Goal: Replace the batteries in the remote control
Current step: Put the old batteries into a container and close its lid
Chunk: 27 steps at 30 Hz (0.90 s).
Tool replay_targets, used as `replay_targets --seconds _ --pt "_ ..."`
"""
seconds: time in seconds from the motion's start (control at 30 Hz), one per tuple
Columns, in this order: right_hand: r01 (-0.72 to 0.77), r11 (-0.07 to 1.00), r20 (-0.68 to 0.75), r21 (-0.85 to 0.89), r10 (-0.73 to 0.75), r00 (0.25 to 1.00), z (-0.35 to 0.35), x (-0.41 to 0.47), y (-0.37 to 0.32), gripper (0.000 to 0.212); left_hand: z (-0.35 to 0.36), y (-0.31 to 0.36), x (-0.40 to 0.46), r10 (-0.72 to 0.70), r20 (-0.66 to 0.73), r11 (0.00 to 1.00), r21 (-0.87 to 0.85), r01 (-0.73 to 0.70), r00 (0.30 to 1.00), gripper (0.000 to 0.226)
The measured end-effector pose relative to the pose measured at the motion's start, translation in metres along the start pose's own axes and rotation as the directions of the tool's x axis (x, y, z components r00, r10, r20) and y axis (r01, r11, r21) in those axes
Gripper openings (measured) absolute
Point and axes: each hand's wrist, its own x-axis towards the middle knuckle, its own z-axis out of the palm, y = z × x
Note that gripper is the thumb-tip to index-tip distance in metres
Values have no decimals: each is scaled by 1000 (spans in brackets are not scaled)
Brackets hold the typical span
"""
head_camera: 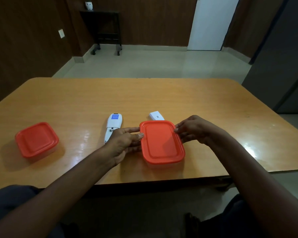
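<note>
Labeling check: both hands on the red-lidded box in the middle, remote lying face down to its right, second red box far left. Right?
Not quite. The head view shows the remote lying face down to the left of the middle box, partly behind the left hand, not to its right. The rest holds: the left hand and right hand are on that box, and the second box sits far left.

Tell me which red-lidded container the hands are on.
The rectangular container beside the remote; left hand and right hand touch its lid edges. The squarish one sits untouched, far left.
</note>
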Motion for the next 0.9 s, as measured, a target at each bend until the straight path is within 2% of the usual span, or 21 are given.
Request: replay_targets --seconds 0.27,0.47,0.57,0.7,0.8,0.9 --pt "37 999 47 26 -38 998 -3 -6 4 11 -2 0 -1 -3 4 1000 8 3 1000 32" --pt "64 996 95 -61 -58 994 1 -12 1 17 -2 5 -6 3 14 998 61 -3 1000 31" --pt "59 991 172 -123 -37 984 -4 -17 -3 14 -2 4 -5 23 4 999 41 -23 1000 35" --pt "27 974 298 -224 42 954 -13 -22 -1 40 -4 2 -10 -19 18 999 47 18 1000 37" --pt "25 978 352 -208 51 935 -15 -20 3 57 -6 0 -18 -54 71 990 134 44 996 44" --pt "42 982 354 -184 26 935 -13 -18 4 55 -8 -1 -21 -16 46 994 105 11 999 48"
